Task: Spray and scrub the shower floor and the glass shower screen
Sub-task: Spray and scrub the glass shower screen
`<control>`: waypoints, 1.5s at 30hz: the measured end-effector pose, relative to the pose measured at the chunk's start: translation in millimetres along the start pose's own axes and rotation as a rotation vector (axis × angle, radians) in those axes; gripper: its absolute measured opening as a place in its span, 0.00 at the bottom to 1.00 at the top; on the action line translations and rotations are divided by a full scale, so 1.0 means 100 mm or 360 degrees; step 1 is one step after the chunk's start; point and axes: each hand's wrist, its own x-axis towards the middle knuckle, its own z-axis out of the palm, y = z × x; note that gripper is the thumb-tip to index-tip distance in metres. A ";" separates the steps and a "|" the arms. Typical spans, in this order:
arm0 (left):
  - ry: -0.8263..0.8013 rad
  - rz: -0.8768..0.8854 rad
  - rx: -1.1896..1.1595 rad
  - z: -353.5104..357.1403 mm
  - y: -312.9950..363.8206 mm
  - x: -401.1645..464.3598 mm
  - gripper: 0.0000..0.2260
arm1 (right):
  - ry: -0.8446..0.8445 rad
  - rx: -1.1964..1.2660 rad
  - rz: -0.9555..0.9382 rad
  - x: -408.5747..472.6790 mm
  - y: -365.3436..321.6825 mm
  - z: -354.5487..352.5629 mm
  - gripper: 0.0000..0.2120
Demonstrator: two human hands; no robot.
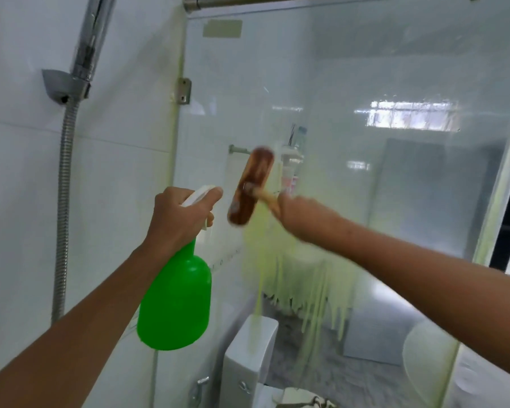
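Note:
The glass shower screen [365, 83] fills the right half of the view, with yellow-green foam [295, 278] running down its lower middle. My left hand [180, 216] grips a green spray bottle [175, 301] by its white trigger head, held up in front of the screen's left edge. My right hand [304, 216] holds the wooden handle of a brown scrub brush [251, 187], whose head lies flat against the glass just right of the bottle. The brush is blurred by motion. The shower floor is out of view.
A chrome shower head and hose [65, 178] hang in a grey bracket on the white tiled wall [18, 172] at left. A metal rail [277, 0] runs above the screen. Behind the glass stand a toilet cistern [248, 348], a shelf with bottles [292, 163] and a towel bar.

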 end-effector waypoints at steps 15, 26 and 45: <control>-0.0074 0.0036 -0.0004 0.06 0.00 -0.21 0.22 | -0.0327 0.0142 0.0088 -0.94 -0.40 0.80 0.20; -0.0082 -0.0015 -0.0007 0.13 0.01 -0.31 0.22 | 0.0340 0.0476 0.0581 0.18 0.45 -0.56 0.22; -0.0157 -0.0031 -0.0134 0.90 0.34 -0.57 0.20 | 0.0327 0.0516 0.0557 -1.00 0.98 -0.09 0.18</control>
